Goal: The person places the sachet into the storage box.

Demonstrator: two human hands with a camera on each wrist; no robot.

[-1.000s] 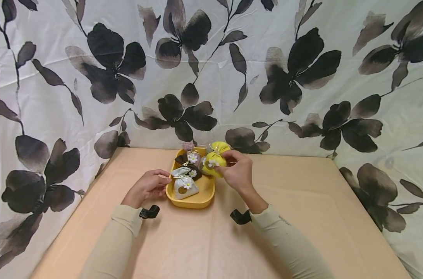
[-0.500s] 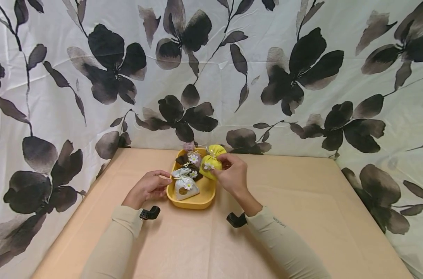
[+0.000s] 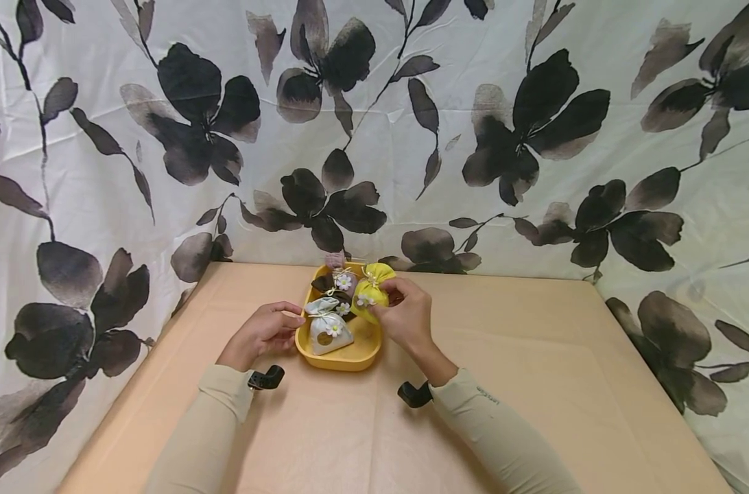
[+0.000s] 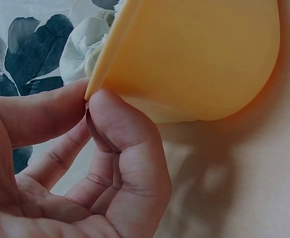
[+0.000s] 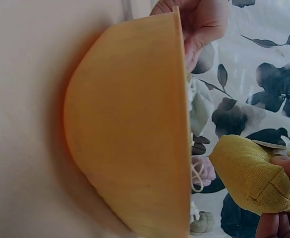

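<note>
My left hand [image 3: 262,335] pinches the left rim of a yellow rectangular tray [image 3: 359,357] between thumb and forefinger, as the left wrist view shows close up. In my right hand [image 3: 407,317] a yellow drawstring pouch [image 3: 373,278] with white flowers is held over the tray's right side. The right wrist view has that pouch [image 5: 249,173] above the rim level, gripped by thumb and fingers. Inside the tray, a pale grey pouch [image 3: 330,336] lies in front. A dark brown pouch [image 3: 322,283] and a mauve pouch [image 3: 343,293] sit behind it, partly hidden.
The tray stands on a tan-covered table [image 3: 510,384], near its back edge. A white cloth [image 3: 424,165] with dark printed flowers hangs behind and at both sides.
My right hand has moved left and slightly down, bringing the yellow pouch in from the tray's right edge to over its inside. The left hand and the tray stay put.
</note>
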